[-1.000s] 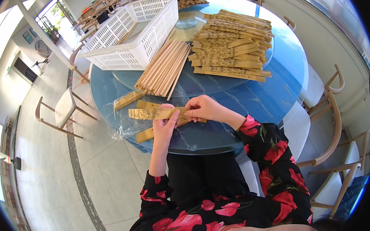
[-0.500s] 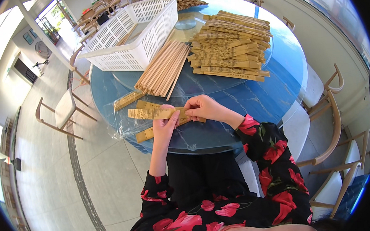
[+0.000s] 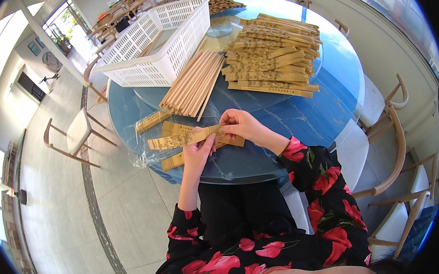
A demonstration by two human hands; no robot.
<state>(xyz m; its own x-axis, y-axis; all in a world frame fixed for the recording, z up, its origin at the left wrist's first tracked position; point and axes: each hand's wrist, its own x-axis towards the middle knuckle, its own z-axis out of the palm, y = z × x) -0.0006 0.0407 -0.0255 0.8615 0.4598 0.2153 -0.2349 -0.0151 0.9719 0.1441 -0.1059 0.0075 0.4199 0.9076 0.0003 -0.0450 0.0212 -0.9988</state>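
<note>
A printed tan paper chopstick sleeve [image 3: 171,141] is held level above the near edge of the table. Gripping its middle from below, my left hand [image 3: 200,151] has its thumb on top. My right hand [image 3: 239,123] pinches the sleeve's right end between thumb and fingers. Under my hands lie more sleeves [image 3: 172,162], overlapping on the tabletop. Beyond them rests a bundle of bare wooden chopsticks [image 3: 195,85]. To its right is a big pile of printed sleeves [image 3: 275,60]; whether chopsticks are inside these I cannot tell.
The round blue marbled table [image 3: 329,92] has a glass turntable on it. A white slotted plastic basket [image 3: 147,65] with a few sticks inside stands at the far left. Clear plastic film [image 3: 141,156] hangs by the left edge. Wooden chairs [image 3: 82,132] stand around.
The held sleeve has shifted slightly left and tilted, its right end now higher. My right hand has come up a little toward that end.
</note>
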